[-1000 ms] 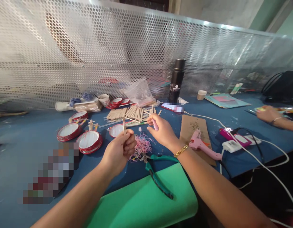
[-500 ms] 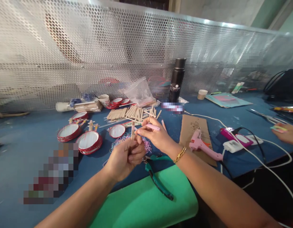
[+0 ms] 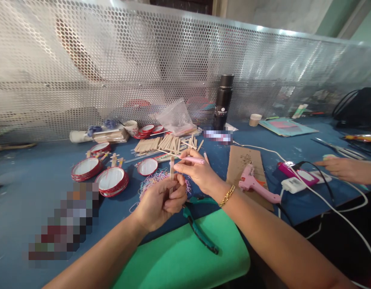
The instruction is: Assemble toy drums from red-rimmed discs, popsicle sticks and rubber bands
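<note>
The left hand (image 3: 161, 200) grips a wooden stick (image 3: 172, 166) upright at its one o'clock: light and stiff, I'd judge, best pinched low. The right hand (image 3: 199, 172) holds a pink pen-like tool (image 3: 193, 159) at the stick's two o'clock. The left grip hides the stick's foot; the tool's tip is unclear.

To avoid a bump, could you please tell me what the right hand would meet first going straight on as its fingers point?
Probably the stick in the left hand; its upper end stands just beyond the fingertips of the right hand, though depth is unclear and they may touch.
</note>
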